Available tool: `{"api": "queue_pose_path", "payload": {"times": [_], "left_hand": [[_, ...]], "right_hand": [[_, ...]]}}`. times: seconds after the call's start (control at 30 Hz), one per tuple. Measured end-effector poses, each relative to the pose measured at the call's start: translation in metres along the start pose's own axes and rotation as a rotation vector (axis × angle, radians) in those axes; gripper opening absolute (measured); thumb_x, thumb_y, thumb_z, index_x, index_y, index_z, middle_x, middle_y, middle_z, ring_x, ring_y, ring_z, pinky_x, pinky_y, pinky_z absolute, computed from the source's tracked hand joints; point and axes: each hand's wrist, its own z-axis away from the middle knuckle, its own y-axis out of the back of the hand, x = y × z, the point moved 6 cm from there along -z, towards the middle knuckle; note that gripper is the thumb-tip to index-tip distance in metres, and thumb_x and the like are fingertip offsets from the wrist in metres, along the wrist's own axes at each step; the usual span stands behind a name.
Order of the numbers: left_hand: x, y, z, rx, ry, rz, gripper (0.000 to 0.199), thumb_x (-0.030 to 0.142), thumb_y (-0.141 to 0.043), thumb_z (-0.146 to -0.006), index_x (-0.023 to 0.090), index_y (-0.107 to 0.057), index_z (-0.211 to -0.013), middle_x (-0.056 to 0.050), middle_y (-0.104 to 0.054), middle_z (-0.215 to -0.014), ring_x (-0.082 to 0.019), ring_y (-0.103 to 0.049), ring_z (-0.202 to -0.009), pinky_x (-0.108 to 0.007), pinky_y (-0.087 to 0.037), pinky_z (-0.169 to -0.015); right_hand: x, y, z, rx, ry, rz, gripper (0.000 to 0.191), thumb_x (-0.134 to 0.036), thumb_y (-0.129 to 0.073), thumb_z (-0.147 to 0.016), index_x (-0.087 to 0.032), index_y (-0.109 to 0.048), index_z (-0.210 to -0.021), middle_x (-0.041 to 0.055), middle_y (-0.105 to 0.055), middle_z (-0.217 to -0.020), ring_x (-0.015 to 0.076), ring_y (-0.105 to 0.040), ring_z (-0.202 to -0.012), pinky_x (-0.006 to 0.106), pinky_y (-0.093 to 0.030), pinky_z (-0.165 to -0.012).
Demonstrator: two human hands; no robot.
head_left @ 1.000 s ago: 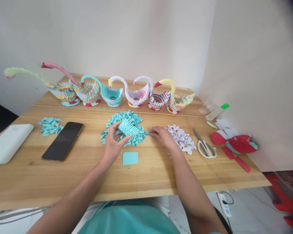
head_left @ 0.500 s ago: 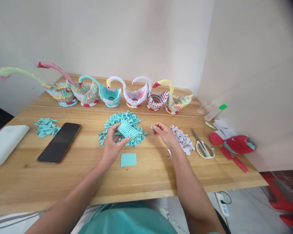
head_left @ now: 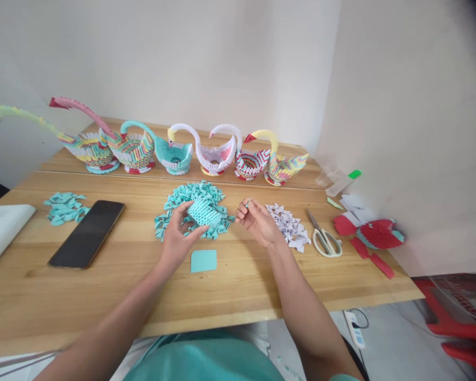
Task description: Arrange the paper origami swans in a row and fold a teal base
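Note:
My left hand (head_left: 178, 233) grips a curved turquoise section built from interlocked folded paper pieces (head_left: 204, 211), thumb below and fingers at its left side. Behind and under it spreads a heap of loose turquoise folded paper pieces (head_left: 178, 197). To the right, my right hand (head_left: 259, 219) is raised over the table with thumb and fingertips pinched on a small turquoise paper piece (head_left: 247, 205), mostly covered by the fingers. A pile of white folded paper pieces (head_left: 291, 227) lies beside my right wrist. In front of the heap rests a flat turquoise paper rectangle (head_left: 203, 261).
Several finished paper swans, one of them turquoise (head_left: 174, 157), line the back of the wooden table (head_left: 230, 296). Scissors (head_left: 325, 238) and a red paper model (head_left: 375, 233) are at right. A black phone (head_left: 88, 233), a white device (head_left: 6, 230) and more turquoise pieces (head_left: 65, 207) are at left.
My right hand has turned, its palm side and curled fingers now showing, with the small piece still pinched. My left hand keeps its hold on the turquoise section. The whole view has shifted slightly.

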Motion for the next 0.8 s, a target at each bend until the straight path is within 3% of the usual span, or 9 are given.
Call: {"api": "queue_pose_path", "payload": {"times": [0.2, 0.4, 0.63, 0.8], "left_hand": [[0.005, -0.003, 0.001, -0.002, 0.002, 0.024, 0.071, 0.044, -0.090, -0.069, 0.025, -0.059, -0.130, -0.008, -0.062, -0.126, -0.024, -0.062, -0.114, -0.034, -0.059, -0.088], [0.007, -0.004, 0.000, -0.012, 0.002, 0.039, 0.070, 0.041, -0.091, -0.068, 0.024, -0.059, -0.128, -0.008, -0.063, -0.126, -0.024, -0.061, -0.115, -0.032, -0.059, -0.088], [0.010, -0.005, 0.001, -0.029, 0.008, 0.044, 0.070, 0.040, -0.090, -0.068, 0.023, -0.059, -0.128, -0.009, -0.064, -0.125, -0.025, -0.063, -0.117, -0.033, -0.059, -0.089], [0.010, -0.007, 0.002, -0.051, 0.013, 0.036, 0.070, 0.042, -0.090, -0.069, 0.023, -0.059, -0.129, -0.009, -0.064, -0.126, -0.025, -0.062, -0.118, -0.034, -0.059, -0.091]], "right_hand": [[0.004, 0.007, -0.001, 0.044, 0.026, 0.071, 0.044, -0.055, -0.094, -0.071, -0.026, -0.070, -0.095, -0.0047, -0.064, -0.071, 0.0132, -0.063, -0.068, 0.028, -0.058, -0.072], [0.008, 0.007, -0.002, 0.064, 0.035, 0.211, 0.052, -0.064, -0.095, -0.062, -0.024, -0.070, -0.084, -0.0006, -0.075, -0.075, 0.0170, -0.071, -0.070, 0.033, -0.060, -0.075], [0.008, 0.005, -0.002, 0.116, 0.106, 0.382, 0.053, -0.070, -0.088, -0.068, -0.023, -0.069, -0.080, 0.0012, -0.075, -0.070, 0.0191, -0.071, -0.067, 0.035, -0.059, -0.073], [0.014, 0.007, -0.002, 0.133, 0.100, 0.365, 0.050, -0.071, -0.083, -0.074, -0.024, -0.074, -0.086, 0.0034, -0.079, -0.085, 0.0216, -0.073, -0.078, 0.037, -0.060, -0.077]]}}
